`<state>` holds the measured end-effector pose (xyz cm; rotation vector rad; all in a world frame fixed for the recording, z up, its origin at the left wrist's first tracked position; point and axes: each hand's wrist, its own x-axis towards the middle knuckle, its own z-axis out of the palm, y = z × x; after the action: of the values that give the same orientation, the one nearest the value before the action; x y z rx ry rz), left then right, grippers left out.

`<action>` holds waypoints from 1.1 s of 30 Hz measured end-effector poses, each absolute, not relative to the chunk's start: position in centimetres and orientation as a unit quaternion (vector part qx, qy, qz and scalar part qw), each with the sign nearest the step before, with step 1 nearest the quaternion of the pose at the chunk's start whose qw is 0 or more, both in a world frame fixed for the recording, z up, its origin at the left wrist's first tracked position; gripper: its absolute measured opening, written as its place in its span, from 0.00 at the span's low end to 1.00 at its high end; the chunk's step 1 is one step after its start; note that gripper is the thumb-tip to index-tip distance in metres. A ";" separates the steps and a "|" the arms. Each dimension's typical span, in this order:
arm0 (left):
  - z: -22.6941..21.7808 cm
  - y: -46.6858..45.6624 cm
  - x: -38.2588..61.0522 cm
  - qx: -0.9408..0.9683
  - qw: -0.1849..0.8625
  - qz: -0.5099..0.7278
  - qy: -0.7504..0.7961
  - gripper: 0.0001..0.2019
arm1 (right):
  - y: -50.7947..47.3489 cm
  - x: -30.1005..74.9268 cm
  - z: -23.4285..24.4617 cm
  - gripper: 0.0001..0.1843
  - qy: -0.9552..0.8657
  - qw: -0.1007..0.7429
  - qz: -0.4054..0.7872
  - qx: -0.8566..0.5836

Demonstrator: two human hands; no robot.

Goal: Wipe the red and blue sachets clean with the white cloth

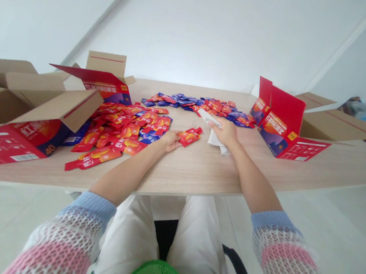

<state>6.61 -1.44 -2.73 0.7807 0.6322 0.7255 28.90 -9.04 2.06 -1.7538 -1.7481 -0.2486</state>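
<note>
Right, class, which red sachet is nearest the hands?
The red sachet touching the left hand, lying with one other apart from the heap of sachets; the rest lie farther off.

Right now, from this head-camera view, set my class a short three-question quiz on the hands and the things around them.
1. Which hand touches the loose red sachet lying apart from the piles?
2. True or false: the white cloth lies under the right hand.
3. What stands open on the right side of the wooden table?
A. A glass jar
B. A red printed carton
C. A metal tray

Key:
1. The left hand
2. True
3. B
</note>
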 end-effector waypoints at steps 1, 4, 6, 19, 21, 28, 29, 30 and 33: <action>-2.8 -1.4 6.7 0.370 0.812 0.341 0.294 0.29 | -9.1 27.5 1.7 0.28 -0.685 0.303 -0.088 -0.656; -2.9 -1.2 6.8 0.395 0.804 0.339 0.286 0.24 | -9.3 23.6 0.3 0.25 -0.764 0.203 -0.047 -0.611; -2.9 -1.2 6.9 0.413 0.804 0.330 0.274 0.22 | -9.2 22.1 -0.5 0.24 -0.792 0.155 -0.028 -0.590; -2.3 -1.5 6.5 0.375 0.810 0.348 0.288 0.26 | -7.1 22.6 -1.2 0.28 -0.743 0.137 -0.024 -0.655; -2.3 -1.5 6.3 0.379 0.818 0.330 0.280 0.27 | -6.7 23.2 -1.4 0.28 -0.726 0.130 -0.035 -0.674; -2.0 -2.0 6.0 0.376 0.814 0.331 0.294 0.28 | -5.8 26.0 -1.6 0.22 -0.666 0.105 -0.046 -0.737; -2.0 -2.0 6.1 0.373 0.814 0.331 0.299 0.28 | -5.9 26.5 -1.6 0.22 -0.656 0.107 -0.043 -0.746; -2.1 -1.9 6.1 0.371 0.814 0.329 0.302 0.29 | -6.0 27.0 -1.6 0.21 -0.644 0.111 -0.036 -0.756; -2.2 -1.7 6.2 0.364 0.817 0.323 0.308 0.29 | -6.6 28.8 -1.4 0.21 -0.616 0.146 -0.012 -0.774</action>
<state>6.18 -1.73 -2.20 0.7769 0.6569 0.6892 28.83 -6.57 -1.40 -2.2301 -1.7728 -0.0359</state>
